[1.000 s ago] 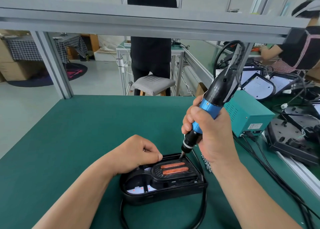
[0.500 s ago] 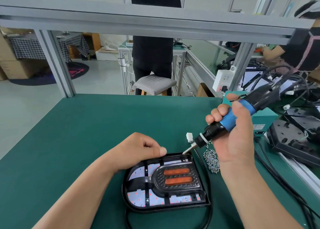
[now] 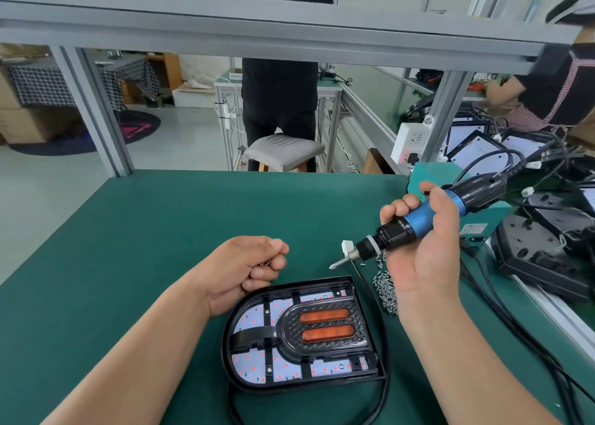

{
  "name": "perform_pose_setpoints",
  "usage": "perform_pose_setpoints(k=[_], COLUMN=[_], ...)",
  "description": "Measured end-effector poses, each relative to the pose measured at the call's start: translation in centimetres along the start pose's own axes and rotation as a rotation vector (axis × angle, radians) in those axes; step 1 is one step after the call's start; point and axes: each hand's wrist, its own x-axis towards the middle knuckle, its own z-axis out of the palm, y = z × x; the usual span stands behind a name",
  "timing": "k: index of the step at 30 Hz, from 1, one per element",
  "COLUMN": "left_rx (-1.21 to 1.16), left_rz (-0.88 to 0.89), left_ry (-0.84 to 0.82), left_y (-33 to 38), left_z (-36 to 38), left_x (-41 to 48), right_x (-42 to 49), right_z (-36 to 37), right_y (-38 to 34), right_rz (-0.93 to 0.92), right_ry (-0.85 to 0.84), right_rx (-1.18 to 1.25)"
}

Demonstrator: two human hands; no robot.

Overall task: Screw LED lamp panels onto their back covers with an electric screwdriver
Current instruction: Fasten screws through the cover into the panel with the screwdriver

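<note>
Sitting at lower centre of the frame, the LED lamp panel point(image 3: 280, 308) lies in its back cover point(image 3: 309, 387) on the green mat point(image 3: 161, 231). Just upper left of it, the left hand point(image 3: 248, 270) is curled, apparently pinching a few spare screws point(image 3: 264, 264). Right of centre, the right hand point(image 3: 425, 257) grips the electric screwdriver point(image 3: 418, 221), its bit clear of the panel and pointing lower left. This looks like a pause between screws. The next move calls for seating a screw in a hole and bringing the bit down onto it upright.

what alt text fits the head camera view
A right hand holds an electric screwdriver, tip near a lamp panel on a green table. The left hand is curled beside the panel; screws lie by the right wrist.
</note>
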Motion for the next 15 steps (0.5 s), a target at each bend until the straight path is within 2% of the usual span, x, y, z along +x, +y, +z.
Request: perform_pose_setpoints(k=[8, 15], left_rx=[-0.128, -0.098], left_rz=[0.007, -0.013], left_ry=[-0.045, -0.045], left_y=[-0.22, -0.27], left_z=[-0.44, -0.64], left_x=[0.43, 0.58], right_x=[0.03, 0.0], right_z=[-0.07, -0.06], right_y=[0.11, 0.33], right_rz=[-0.001, 0.007], right_ry=[-0.008, -0.018], right_rx=[0.006, -0.002])
